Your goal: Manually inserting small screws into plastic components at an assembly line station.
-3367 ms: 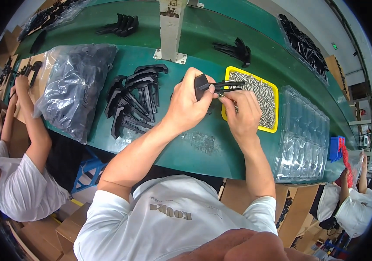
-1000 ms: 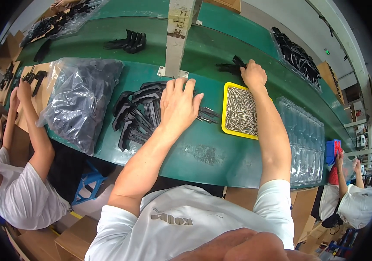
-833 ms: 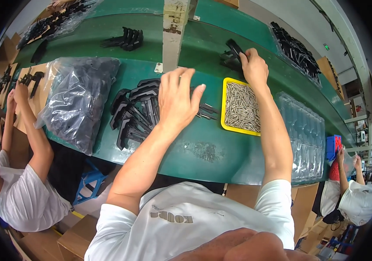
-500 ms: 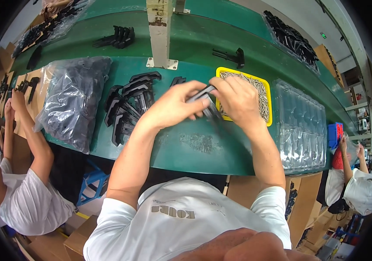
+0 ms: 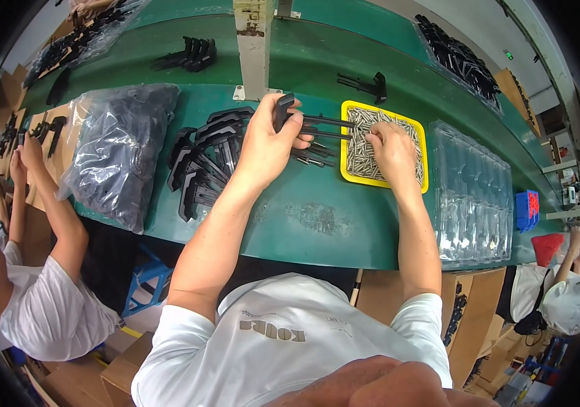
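My left hand (image 5: 268, 139) is closed round the bent end of a black plastic part (image 5: 283, 112). Two long, thin prongs of that part point right and reach over the rim of a yellow tray (image 5: 345, 159). Small silvery metal pins (image 5: 364, 165) fill the tray. Down among them is my right hand (image 5: 394, 150), its fingertips drawn together; whatever they pinch is too small or hidden to make out. Partly behind my left hand, more thin dark prongs (image 5: 313, 156) lie on the green table.
Left of my arm lies a pile of similar black parts (image 5: 201, 152), beside a clear bag (image 5: 117, 152) of dark pieces. Clear plastic trays (image 5: 473, 197) stand at right. A pale metal post (image 5: 254, 54) rises behind my left hand. Another person (image 5: 52, 285) works at left.
My hands were together over the black part. They have come apart: the left holds the part further up and left, and the right has reached into the metal pins.
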